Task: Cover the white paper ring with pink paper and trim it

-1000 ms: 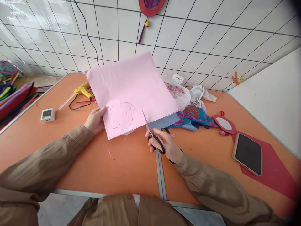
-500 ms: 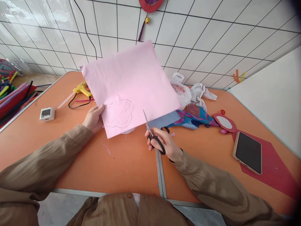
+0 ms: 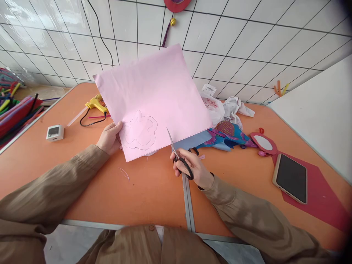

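Observation:
A large pink sheet (image 3: 154, 88) is held up over the table, tilted, by my left hand (image 3: 110, 138), which pinches its lower left edge. Near that hand, a flower-like outline (image 3: 140, 132) is drawn in dark line on the sheet. My right hand (image 3: 192, 167) grips black-handled scissors (image 3: 183, 168) at the sheet's lower edge. One blade points up in front of the pink surface; the other blade is hidden, probably behind the sheet. Part of a white round thing (image 3: 151, 152) shows under the sheet's lower edge.
A yellow glue gun (image 3: 96, 104) and a white charger-like block (image 3: 55, 132) lie left on the orange table (image 3: 123, 201). Rightward are blue patterned fabric (image 3: 231, 135), a white plastic bag (image 3: 214, 108), a red-rimmed ornament (image 3: 264, 143), and a phone (image 3: 290, 178) on red sheet material (image 3: 320, 183).
The sheet's upper and right parts have shifted very slightly up and right. Both hands keep nearly the same place and hold.

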The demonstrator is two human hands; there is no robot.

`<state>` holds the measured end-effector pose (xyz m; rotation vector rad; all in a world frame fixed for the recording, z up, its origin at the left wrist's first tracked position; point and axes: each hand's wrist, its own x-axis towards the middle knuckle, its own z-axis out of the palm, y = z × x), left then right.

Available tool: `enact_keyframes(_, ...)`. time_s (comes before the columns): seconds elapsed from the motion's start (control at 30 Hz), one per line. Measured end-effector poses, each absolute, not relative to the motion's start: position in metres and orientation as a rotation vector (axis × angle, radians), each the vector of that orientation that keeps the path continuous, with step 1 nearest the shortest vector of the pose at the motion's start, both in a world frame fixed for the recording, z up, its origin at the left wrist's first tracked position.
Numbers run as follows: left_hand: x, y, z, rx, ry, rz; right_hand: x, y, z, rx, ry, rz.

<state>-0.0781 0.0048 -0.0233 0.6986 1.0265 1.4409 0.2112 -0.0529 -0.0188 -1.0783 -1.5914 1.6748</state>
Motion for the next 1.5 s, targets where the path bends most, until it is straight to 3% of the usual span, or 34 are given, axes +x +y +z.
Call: enact_keyframes(1.5, -0.072, 0.004, -0.011, 0.641, 1.044, 1.457, 0.205, -0.060, -0.017, -1.269, -1.602, 1.629)
